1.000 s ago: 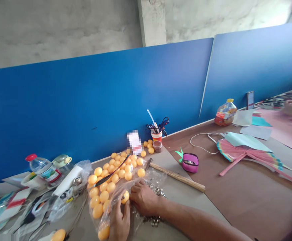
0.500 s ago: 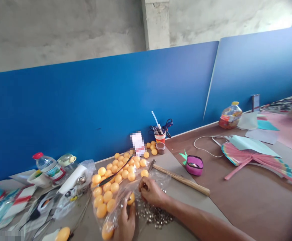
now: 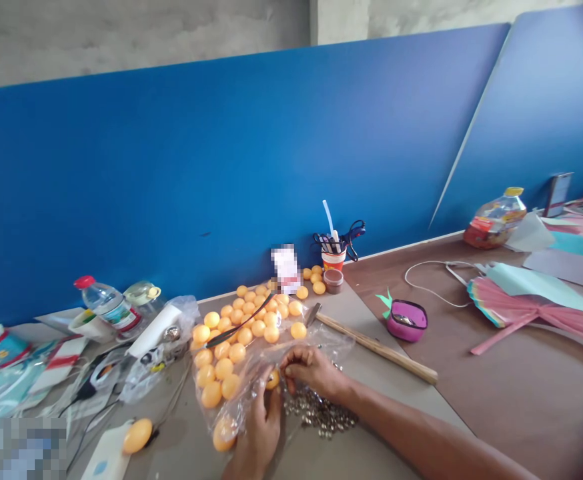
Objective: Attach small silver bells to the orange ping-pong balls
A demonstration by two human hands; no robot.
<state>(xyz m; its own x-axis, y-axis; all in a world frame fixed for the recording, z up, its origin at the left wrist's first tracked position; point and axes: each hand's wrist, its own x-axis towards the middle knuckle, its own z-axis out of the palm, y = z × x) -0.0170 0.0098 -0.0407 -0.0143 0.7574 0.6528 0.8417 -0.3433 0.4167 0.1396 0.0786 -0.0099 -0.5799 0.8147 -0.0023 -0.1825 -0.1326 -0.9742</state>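
Left grip [image 3: 263,423] pinches a glossy round orange ball [image 3: 272,380] between thumb and fingers. Right grip [image 3: 314,373] just beside it, fingertips bunched near the ball; can't tell if they hold anything. Under right grip: pile of shiny silver metal pieces [image 3: 329,420]. Left of grips: more orange balls [image 3: 224,369], clear plastic bag [image 3: 249,385] around many. Beyond right grip: wooden-handled metal hammer [image 3: 381,347] on grey surface [image 3: 181,443].

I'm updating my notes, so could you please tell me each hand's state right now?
Left hand: holding an orange ball.
Right hand: curled beside the ball; whether it holds anything cannot be told.
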